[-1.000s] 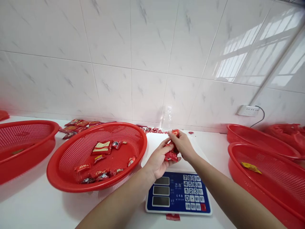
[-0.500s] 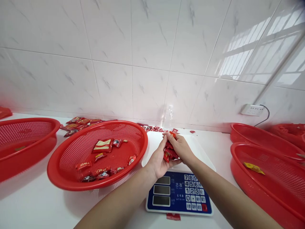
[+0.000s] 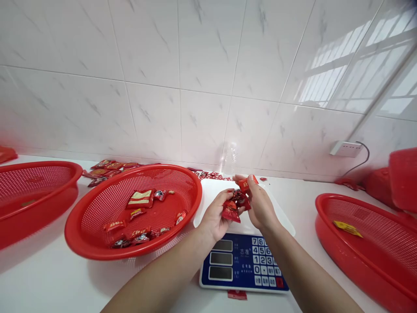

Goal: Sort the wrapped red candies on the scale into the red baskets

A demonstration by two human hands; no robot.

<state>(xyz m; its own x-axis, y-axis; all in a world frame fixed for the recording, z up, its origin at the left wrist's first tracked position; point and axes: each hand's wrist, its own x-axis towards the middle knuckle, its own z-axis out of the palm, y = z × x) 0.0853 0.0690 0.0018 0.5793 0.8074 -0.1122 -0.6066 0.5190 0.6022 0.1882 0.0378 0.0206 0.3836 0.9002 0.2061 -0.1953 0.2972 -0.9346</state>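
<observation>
Over the white pan (image 3: pixel 208 193) of a weighing scale, my left hand (image 3: pixel 216 217) is closed round several red candy packets (image 3: pixel 232 213). Close beside it on the right, my right hand (image 3: pixel 260 204) pinches a red-orange packet (image 3: pixel 247 184) between thumb and fingers. The scale's blue keypad panel (image 3: pixel 244 265) lies below my hands, and my right forearm covers part of its keys. To the left stands a large red mesh basket (image 3: pixel 73 230) with several red packets and a cream-and-red one (image 3: pixel 140 199) inside.
Another red basket (image 3: pixel 65 204) stands at the far left. On the right, a red basket (image 3: pixel 329 230) holds a yellow packet (image 3: pixel 348 228). Red packets (image 3: pixel 104 171) lie along the tiled wall. A white power strip (image 3: pixel 345 149) with a cable is at the right.
My hands have moved apart, the right one shifting right with a red-orange packet. At the far right, the rear red basket has been lifted and tilted out of its place.
</observation>
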